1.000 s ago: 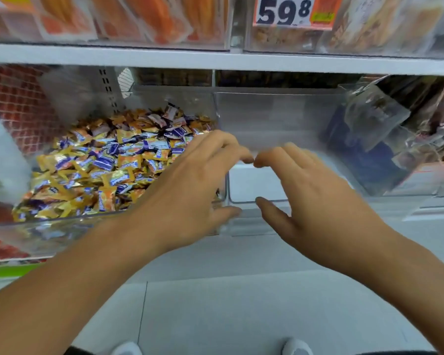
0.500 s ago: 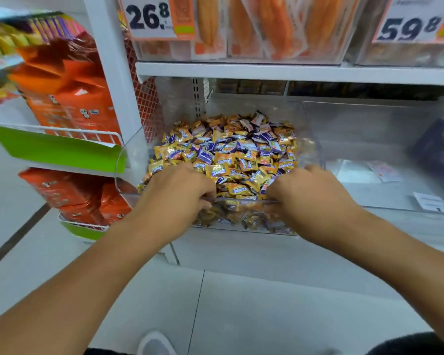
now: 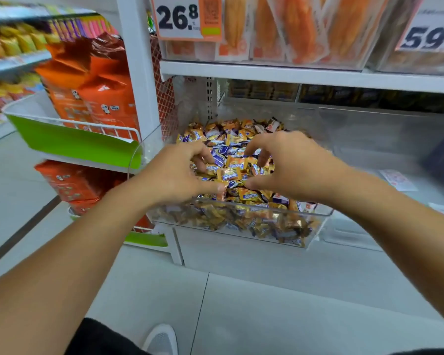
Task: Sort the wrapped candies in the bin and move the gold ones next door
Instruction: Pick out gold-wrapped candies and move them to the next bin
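Both hands are reaching into the clear bin [image 3: 315, 213] of wrapped candies [image 3: 231, 139] at frame centre.
The left hand [image 3: 174, 175] and right hand [image 3: 292, 165] are hovering with fingers curled, clawing over the pile; a gold candy [image 3: 229, 173] is lying between them, and whether either is gripping anything cannot be told. The neighbouring bin [image 3: 385, 129] is sitting to the right.

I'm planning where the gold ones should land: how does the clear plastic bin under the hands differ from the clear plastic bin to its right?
The clear plastic bin under the hands is heaped with gold and purple wrapped candies; the clear plastic bin to its right holds no candies, only a paper slip on its floor. The person's left hand and right hand reach into the first; nothing touches the second. Both are transparent, open-topped, side by side on one shelf.
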Available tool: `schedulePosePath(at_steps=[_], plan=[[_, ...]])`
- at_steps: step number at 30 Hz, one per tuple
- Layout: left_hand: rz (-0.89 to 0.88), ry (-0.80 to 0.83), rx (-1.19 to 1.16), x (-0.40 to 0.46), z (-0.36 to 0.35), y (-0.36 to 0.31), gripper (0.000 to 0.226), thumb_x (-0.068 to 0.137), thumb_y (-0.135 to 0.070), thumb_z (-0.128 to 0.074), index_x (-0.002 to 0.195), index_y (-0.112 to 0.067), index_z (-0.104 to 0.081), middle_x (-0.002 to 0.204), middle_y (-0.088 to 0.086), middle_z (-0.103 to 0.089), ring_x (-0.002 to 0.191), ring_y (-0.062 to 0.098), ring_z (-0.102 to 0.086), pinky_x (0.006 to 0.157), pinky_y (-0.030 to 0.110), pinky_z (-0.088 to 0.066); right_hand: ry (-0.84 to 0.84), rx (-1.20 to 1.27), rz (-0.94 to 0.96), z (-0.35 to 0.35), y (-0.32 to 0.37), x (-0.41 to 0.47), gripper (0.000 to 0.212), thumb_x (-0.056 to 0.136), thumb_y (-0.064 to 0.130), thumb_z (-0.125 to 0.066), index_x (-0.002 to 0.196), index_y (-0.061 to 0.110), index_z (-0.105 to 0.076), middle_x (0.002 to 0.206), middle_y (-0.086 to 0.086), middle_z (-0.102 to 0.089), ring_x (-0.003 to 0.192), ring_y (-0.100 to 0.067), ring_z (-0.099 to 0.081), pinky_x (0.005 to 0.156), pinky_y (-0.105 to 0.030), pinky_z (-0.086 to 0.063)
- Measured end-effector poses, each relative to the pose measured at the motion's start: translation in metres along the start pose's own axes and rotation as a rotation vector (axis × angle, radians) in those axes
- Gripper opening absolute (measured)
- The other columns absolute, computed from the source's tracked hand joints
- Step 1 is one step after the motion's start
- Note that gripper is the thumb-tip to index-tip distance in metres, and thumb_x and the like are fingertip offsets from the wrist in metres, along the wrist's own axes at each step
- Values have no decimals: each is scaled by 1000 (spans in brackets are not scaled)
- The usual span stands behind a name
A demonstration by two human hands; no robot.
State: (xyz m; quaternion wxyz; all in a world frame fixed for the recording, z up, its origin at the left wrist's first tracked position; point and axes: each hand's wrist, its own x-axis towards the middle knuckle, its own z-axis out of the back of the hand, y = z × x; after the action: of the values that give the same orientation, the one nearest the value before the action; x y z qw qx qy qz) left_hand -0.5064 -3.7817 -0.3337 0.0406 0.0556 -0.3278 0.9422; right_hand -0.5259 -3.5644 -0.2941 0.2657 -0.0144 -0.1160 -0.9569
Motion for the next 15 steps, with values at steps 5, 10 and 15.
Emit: schedulePosePath(at_steps=[5, 10, 15], plan=[[-20, 63, 133, 7, -20, -1, 48, 66, -44, -89, 109, -35, -69, 95, -11, -65, 75, 6, -61, 77, 31, -55, 125, -173, -6, -33, 4, 24, 48, 74, 57, -77, 108, 28, -60, 97, 3, -64, 86, -21, -58, 69, -32, -45], [-39, -49, 66, 15, -24, 10, 17, 82, -16, -80, 91, -29, -74, 94, -11, -72, 54, -14, -50, 61, 10, -37, 37, 67, -12, -37, -16, 31, 30, 75, 36, -86, 97, 20, -74, 80, 7, -64, 73, -13, -62, 60, -24, -44], [56, -139, -296, 17, -16, 23, 36, 94, 2, -60, 99, -32, -71, 98, -12, -73, 74, 7, -66, 64, 38, -56, 28, 250, -54, -29, -28, 32, 9, 79, 19, -83, 88, 18, -78, 72, 6, -69, 58, -1, -60, 46, -8, -39]])
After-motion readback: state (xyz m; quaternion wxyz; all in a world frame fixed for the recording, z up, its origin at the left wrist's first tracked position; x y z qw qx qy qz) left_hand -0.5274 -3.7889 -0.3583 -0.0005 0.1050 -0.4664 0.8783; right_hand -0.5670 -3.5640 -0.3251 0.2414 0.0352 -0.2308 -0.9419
